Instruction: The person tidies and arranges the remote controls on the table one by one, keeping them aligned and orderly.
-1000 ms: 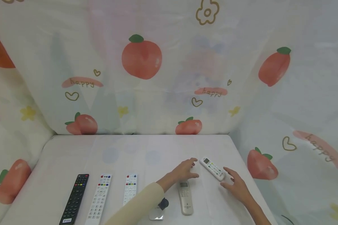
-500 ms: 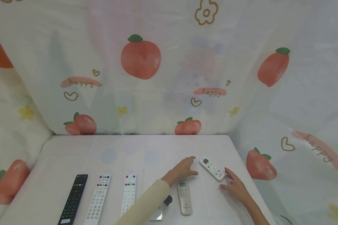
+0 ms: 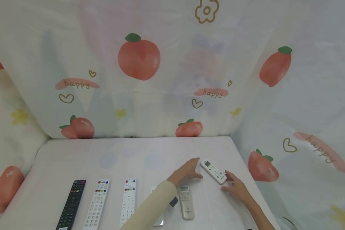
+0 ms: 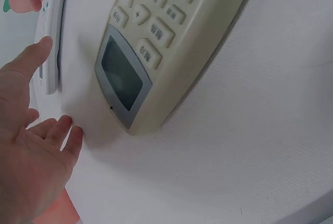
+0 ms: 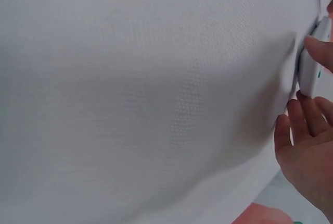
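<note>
A small white remote control (image 3: 214,172) with a grey screen lies slanted on the table between the two hands. My left hand (image 3: 187,172) is spread beside its far end, thumb and fingers apart, holding nothing. At its near end is my right hand (image 3: 237,188), fingers extended; whether the fingertips touch the remote I cannot tell. In the right wrist view, the right hand's thumb (image 5: 320,52) and fingers stand on either side of that end. Just below the left hand, a beige remote (image 3: 186,203) lies screen-end away; it fills much of the left wrist view (image 4: 156,41).
To the left lie a black remote (image 3: 71,204) and two long white remotes, one (image 3: 96,204) beside the other (image 3: 128,201). The left sleeve (image 3: 155,204) partly covers another white item and a dark object (image 3: 173,201). Patterned cloth walls (image 3: 161,105) enclose the table.
The head view has shifted slightly, moving everything a little left. The left forearm has swung slightly right, uncovering more of the beige remote. Both hands stay near the small white remote.
</note>
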### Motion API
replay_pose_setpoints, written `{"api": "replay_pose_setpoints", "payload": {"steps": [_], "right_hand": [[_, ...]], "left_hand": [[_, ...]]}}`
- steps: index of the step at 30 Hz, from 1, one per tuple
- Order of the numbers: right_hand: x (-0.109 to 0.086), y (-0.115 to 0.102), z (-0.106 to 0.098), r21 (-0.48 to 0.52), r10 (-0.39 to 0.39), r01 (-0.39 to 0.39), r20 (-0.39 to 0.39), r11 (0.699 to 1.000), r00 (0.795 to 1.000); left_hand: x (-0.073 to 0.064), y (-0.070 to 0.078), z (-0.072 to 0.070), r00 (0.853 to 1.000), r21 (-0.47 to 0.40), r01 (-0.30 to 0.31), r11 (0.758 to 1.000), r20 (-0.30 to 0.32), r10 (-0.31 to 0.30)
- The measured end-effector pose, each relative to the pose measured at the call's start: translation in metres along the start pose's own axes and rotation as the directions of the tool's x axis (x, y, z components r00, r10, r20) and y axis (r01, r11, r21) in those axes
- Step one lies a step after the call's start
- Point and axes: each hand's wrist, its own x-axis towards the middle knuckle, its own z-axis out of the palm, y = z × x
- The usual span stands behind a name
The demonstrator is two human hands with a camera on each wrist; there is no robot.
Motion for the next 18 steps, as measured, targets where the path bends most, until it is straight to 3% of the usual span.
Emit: {"api": "replay_pose_setpoints", "payload": {"steps": [8,18], "right_hand": [[-0.0045,0.0008,-0.0024,-0.005,0.003,-0.003,-0.012,1.0,1.0],[-0.0101,-0.0032,-0.0005,-0.023,-0.022,0.022,-0.013,0.999,1.0]], "left_hand": [[0.0004,0.007,0.0042,1.0,0.123,0.007,0.992,0.018,-0.009],[0.0039,0.0089,0.0053,1.0,0.138,-0.019,0.99,0.022,0.016]]}}
